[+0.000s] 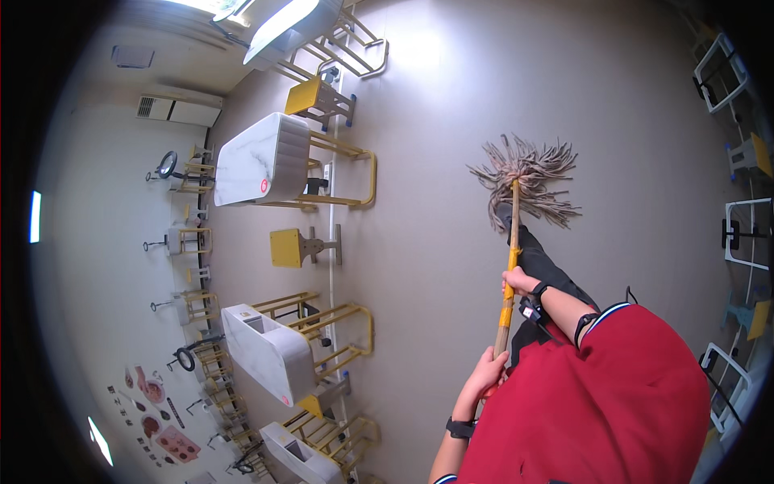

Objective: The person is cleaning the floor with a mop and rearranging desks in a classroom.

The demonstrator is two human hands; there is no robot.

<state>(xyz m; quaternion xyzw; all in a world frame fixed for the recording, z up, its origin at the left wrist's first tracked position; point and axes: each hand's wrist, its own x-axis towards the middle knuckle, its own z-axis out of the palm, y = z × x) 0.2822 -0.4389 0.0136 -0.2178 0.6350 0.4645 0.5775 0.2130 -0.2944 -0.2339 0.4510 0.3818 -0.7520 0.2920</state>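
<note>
A wooden-handled string mop stands before me, its grey-brown strands [532, 172] spread on the floor. The handle [515, 221] is partly wrapped in yellow tape and slants back towards my body. Higher up, beside my red shirt, my left hand [488, 370] is closed around the handle near its top end. My right hand [520, 281] grips the taped stretch further down. A dark shoe [503, 215] shows next to the strands and handle, partly covered by them. Both wrists wear black bands, and a small device with a cable hangs near my right forearm.
Marble-patterned desks [251, 160] on yellow metal frames line the left side, with yellow-seated stools [285, 248] between them. A white strip [332, 242] runs along the floor under them. More white-framed desks [750, 233] stand at the far right. Smooth grey-brown floor [423, 242] lies around the mop.
</note>
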